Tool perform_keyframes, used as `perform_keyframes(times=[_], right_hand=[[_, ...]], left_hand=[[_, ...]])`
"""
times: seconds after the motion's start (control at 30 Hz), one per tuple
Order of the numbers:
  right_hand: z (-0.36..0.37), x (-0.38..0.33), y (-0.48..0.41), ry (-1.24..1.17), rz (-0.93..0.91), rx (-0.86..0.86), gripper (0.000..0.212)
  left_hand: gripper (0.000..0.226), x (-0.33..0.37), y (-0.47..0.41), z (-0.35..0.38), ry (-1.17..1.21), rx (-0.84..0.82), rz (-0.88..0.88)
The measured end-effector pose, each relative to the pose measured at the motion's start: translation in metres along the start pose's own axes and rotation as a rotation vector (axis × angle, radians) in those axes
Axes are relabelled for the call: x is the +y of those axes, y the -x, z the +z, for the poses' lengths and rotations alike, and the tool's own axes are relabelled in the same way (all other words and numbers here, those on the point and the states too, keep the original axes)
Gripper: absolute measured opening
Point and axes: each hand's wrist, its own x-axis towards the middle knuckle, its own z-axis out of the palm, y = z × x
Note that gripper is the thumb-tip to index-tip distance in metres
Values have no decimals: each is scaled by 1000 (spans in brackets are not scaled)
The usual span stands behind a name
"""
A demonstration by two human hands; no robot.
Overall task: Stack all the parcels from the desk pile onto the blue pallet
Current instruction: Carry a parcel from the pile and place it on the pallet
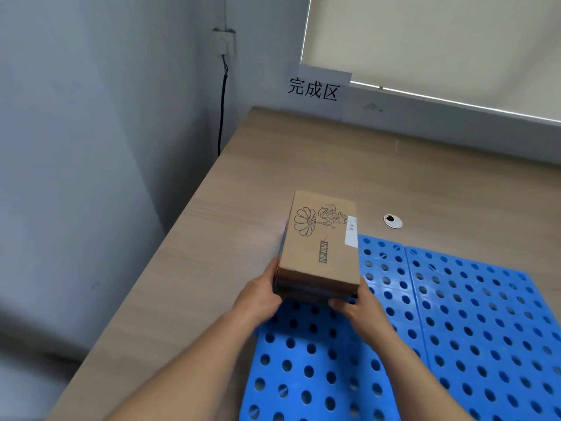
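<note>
A grey wall (91, 147) meets a drawn window blind (440, 41) at the corner. Below them spreads a wood-grain desk (303, 165) bearing the perforated blue pallet (470, 329). A cardboard parcel (321, 244) sits on the pallet's far left corner. The left hand (258, 296) and right hand (361, 311) grasp its near end. A paper sign (314, 89) hangs on the wall behind, and a cable grommet (392, 221) is set in the desk.

This looks like an office work room. A long wooden desk (273, 165) with a round cable hole (392, 221) at 2 o'clock stands in a corner of plain grey walls (91, 117), and a window blind (440, 41) is pulled down at 1 o'clock. A paper sign (314, 89) with big black writing is stuck up at 12 o'clock, a wall socket (224, 41) with a black cable (223, 110) is at 11 o'clock, and a blue pallet (485, 329) full of holes lies on the desk at 5 o'clock.
</note>
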Motion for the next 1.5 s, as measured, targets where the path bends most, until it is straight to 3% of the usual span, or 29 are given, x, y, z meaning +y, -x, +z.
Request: perform_keyframes(times=[0.27, 0.47, 1.0, 1.37, 1.5], right_hand=[[4, -5, -11, 45, 35, 20, 49], [6, -4, -6, 49, 26, 30, 50], [7, 4, -10, 78, 20, 56, 46], [2, -4, -5, 135, 19, 12, 47], [-1, -4, -3, 190, 1, -17, 51]], left_hand=[[53, -13, -16, -1, -38, 36, 39], [43, -12, -18, -4, -122, 29, 83], [47, -7, -16, -4, -227, 58, 62], [43, -6, -9, 0, -194, 68, 36], [51, -4, -4, 1, -171, 46, 8]])
